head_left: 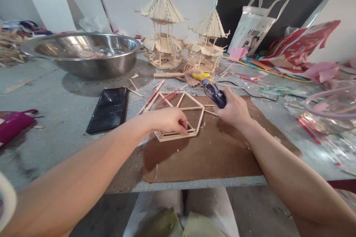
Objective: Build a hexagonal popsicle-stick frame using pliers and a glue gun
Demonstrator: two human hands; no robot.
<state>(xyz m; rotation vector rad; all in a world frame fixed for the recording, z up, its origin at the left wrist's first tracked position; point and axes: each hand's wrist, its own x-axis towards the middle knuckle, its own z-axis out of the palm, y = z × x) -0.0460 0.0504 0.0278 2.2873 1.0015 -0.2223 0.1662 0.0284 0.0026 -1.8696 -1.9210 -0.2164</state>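
Observation:
A hexagonal frame of thin wooden sticks (pixel 200 120), with spokes across its inside, lies at the left part of a brown board. My left hand (pixel 171 119) reaches over it, fingertips pinched on a wooden stick (pixel 191 130) along the near side. Part of that stick is hidden under the fingers. In my right hand (pixel 235 107) is a dark blue glue gun (pixel 215 94), held just beyond the frame's right corner with its nozzle pointing away to the left. A loose stick (pixel 209 111) lies between the frame and my right hand.
The brown board (pixel 205 159) covers the table's near edge. A black phone (pixel 108 110) and a steel basin (pixel 94 53) are on the left. Two stick pagodas (pixel 164 11) stand behind. Yellow-handled pliers (pixel 202 76), a white bag (pixel 250 26) and plastic packets (pixel 319 126) lie around.

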